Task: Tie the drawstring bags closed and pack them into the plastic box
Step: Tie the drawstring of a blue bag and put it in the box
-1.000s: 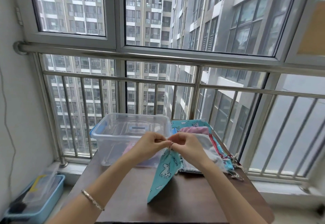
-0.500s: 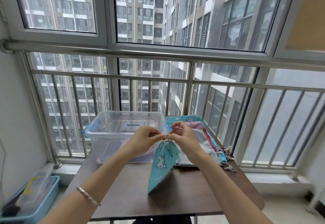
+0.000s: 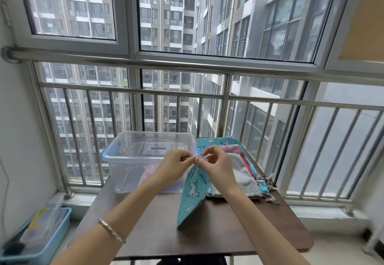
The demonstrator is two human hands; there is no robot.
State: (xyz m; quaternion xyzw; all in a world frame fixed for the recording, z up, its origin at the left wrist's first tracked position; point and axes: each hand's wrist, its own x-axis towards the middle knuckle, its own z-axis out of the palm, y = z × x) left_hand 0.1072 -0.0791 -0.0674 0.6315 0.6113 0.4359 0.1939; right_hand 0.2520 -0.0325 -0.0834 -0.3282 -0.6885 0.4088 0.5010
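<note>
A turquoise unicorn drawstring bag (image 3: 192, 192) hangs from its gathered neck above the brown table (image 3: 207, 229), its lower corner touching the tabletop. My left hand (image 3: 174, 166) and my right hand (image 3: 216, 164) both pinch the drawstring at the neck, fingertips almost meeting over a small loop of cord. A clear plastic box (image 3: 128, 156) with blue clips stands at the table's back left, with a pink bag (image 3: 148, 172) seen through its wall. A pile of several untied bags (image 3: 241, 169) lies at the back right, behind my right hand.
A metal railing (image 3: 187, 65) and windows close off the far side right behind the table. A blue bin (image 3: 35, 237) with loose items sits on the floor at the lower left. Loose cords (image 3: 270, 196) trail from the pile near the table's right edge.
Both hands stay at the bag's neck working the cord; the fingers have shifted slightly around the loop. The bag hangs much as before.
</note>
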